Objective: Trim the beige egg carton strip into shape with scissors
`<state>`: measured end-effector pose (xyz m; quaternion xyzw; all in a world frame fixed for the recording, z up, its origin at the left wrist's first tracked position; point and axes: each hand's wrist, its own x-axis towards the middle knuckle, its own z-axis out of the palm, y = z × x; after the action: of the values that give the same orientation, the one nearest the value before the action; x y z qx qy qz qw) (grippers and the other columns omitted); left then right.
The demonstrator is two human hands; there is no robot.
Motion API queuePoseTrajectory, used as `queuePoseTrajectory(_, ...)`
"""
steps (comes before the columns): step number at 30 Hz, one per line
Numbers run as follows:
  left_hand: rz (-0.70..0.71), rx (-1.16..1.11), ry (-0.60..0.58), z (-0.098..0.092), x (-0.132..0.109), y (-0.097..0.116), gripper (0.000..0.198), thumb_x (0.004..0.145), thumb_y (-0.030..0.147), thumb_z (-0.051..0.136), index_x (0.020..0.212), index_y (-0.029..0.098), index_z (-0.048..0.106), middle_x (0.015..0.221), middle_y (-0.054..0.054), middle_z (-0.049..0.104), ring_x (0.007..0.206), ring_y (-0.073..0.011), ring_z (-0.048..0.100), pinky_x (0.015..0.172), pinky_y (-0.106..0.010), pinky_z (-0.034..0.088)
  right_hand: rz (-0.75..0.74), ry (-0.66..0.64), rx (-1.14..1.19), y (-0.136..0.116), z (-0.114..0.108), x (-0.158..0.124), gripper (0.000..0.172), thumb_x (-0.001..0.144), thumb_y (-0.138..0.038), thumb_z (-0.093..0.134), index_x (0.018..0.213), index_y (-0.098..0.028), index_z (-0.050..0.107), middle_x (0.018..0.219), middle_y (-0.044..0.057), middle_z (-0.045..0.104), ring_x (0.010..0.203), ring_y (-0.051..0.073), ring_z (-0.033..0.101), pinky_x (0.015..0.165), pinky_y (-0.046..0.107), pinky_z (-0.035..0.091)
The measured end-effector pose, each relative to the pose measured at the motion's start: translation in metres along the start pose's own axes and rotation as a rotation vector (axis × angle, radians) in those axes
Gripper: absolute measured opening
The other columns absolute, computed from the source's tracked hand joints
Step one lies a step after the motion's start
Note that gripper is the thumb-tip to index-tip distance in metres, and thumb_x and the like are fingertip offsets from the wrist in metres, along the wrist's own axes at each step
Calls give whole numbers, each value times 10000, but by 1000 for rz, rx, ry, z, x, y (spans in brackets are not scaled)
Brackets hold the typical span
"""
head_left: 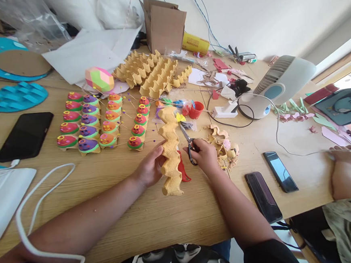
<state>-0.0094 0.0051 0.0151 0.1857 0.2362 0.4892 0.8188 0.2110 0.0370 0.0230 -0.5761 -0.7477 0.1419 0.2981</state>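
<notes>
Over the pale wooden desk (134,220), my left hand (150,166) grips a wavy yellow cardboard egg-tray strip (170,156) — long axis running away from me — while my right hand (206,155), just to its right, holds black-handled metal scissors (190,149), tips angled leftward near it.

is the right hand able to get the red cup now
Probably not while the right hand holds the scissors; with those set down, the red cup looks close and largely unblocked.
</notes>
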Motion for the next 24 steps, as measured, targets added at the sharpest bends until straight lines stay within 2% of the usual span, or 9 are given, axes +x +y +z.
queuePoseTrajectory(3,-49,8,-7,-4,0,1,407,794,525,861,1054,248,716,874,-4,777,735,-204,744,617,-282,566,98,21,77,1,0,1,444,918,-625,645,726,-233,565,630,-15,561,585,150,476,568,272,289)
queuePoseTrajectory(7,-106,21,-18,-5,-2,3,402,816,589,818,1018,256,716,798,0,753,655,-206,712,605,-310,557,123,2,99,1,1,2,438,879,-628,675,726,-235,556,639,-11,560,599,157,477,574,277,292)
queuePoseTrajectory(14,-5,130,-10,4,-3,2,472,770,567,870,1126,280,752,917,-23,774,751,-202,692,654,-291,518,118,-33,230,-3,0,-1,369,848,-581,725,808,-240,590,674,-18,548,632,168,485,604,291,340)
queuePoseTrajectory(20,6,192,-47,8,-3,2,497,754,553,889,1137,271,746,954,-27,759,771,-186,676,672,-282,504,114,-153,740,-6,3,-2,434,804,-617,782,930,-242,603,831,7,626,758,185,568,699,313,464)
queuePoseTrajectory(24,5,218,-58,7,-2,-2,535,737,493,924,1171,258,718,1040,-29,752,830,-175,681,722,-277,528,185,-156,1030,-4,12,1,484,717,-564,879,923,-253,570,930,21,685,806,185,623,761,328,522)
